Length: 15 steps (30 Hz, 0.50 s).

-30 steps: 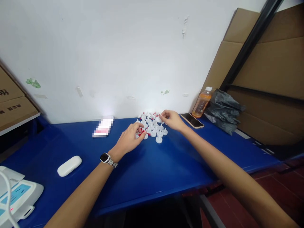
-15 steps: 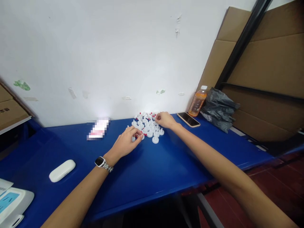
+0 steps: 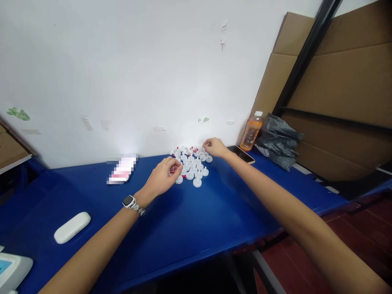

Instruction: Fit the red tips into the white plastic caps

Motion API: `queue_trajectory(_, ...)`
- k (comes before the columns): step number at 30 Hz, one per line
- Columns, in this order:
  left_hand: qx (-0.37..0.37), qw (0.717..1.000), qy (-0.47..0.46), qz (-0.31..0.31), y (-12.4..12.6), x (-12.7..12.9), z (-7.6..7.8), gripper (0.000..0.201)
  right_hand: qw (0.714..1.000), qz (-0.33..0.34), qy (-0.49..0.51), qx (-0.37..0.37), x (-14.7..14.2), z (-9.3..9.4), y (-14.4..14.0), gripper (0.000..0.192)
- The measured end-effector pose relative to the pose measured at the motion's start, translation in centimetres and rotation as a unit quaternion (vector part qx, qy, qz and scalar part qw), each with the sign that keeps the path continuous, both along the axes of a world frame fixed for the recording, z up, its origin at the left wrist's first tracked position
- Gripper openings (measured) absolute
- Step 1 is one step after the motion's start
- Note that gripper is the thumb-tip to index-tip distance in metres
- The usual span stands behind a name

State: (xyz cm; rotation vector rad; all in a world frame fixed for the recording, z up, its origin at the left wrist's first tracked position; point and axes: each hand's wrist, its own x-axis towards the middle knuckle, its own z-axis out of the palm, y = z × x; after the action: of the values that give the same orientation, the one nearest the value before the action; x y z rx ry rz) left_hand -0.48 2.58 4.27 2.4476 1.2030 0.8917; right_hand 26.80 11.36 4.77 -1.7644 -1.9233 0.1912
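Observation:
A cluster of several small white plastic caps (image 3: 192,163) with little red pieces among them lies on the blue table (image 3: 190,220) near the white wall. My left hand (image 3: 162,177), with a watch on its wrist, sits at the cluster's near left edge and pinches a small red piece between thumb and fingertips. My right hand (image 3: 214,147) reaches to the cluster's far right side, its fingers closed on a small white cap; the piece itself is too small to make out well.
A phone (image 3: 243,154), an orange drink bottle (image 3: 251,131) and a crumpled grey bag (image 3: 280,141) lie at the right by leaning cardboard. A pixelated card (image 3: 121,169) and a white case (image 3: 72,227) lie to the left; a white device (image 3: 10,271) sits at the near left corner.
The view has drifted right, so everything sits further left. My left hand lifted slightly off the pile with a red piece; my right hand moved back toward the wall.

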Motion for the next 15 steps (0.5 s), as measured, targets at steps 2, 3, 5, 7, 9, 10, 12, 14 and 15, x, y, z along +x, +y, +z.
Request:
queue_trajectory(2,0.011,1.000,0.001,-0.007,0.9,1.0,0.5,0.022,1.000,-0.005,-0.008,-0.016,0.7,-0.1,0.4,0.023)
queue_trajectory(3,0.018,1.000,0.002,-0.012,1.3,1.5,0.7,0.021,1.000,-0.009,-0.010,-0.021,1.0,-0.3,0.6,0.023)
queue_trajectory(5,0.029,0.999,-0.002,-0.021,1.9,2.5,1.0,0.021,0.999,-0.019,-0.010,-0.026,1.6,-0.9,0.4,0.024)
queue_trajectory(7,0.035,0.999,-0.011,-0.024,2.3,3.4,1.0,0.021,0.999,-0.028,-0.011,-0.030,2.2,-1.6,-0.1,0.025)
queue_trajectory(9,0.039,0.999,-0.018,-0.024,2.4,4.1,0.8,0.022,0.999,-0.037,-0.011,-0.036,2.5,-2.4,-1.0,0.028)
queue_trajectory(10,0.041,0.999,-0.019,-0.026,2.5,4.4,0.6,0.021,0.998,-0.037,-0.012,-0.042,2.6,-2.8,-1.5,0.029)
queue_trajectory(12,0.040,0.998,-0.020,-0.034,2.5,4.9,0.1,0.021,0.998,-0.024,-0.013,-0.050,2.6,-3.4,-2.5,0.028)
queue_trajectory(14,0.034,0.999,-0.020,-0.036,2.3,5.1,-0.3,0.021,0.999,0.000,-0.009,-0.046,2.5,-4.0,-3.4,0.022)
queue_trajectory(15,0.031,0.999,-0.019,-0.036,2.2,5.2,-0.4,0.022,0.999,0.009,-0.002,-0.041,2.5,-4.1,-3.9,0.020)
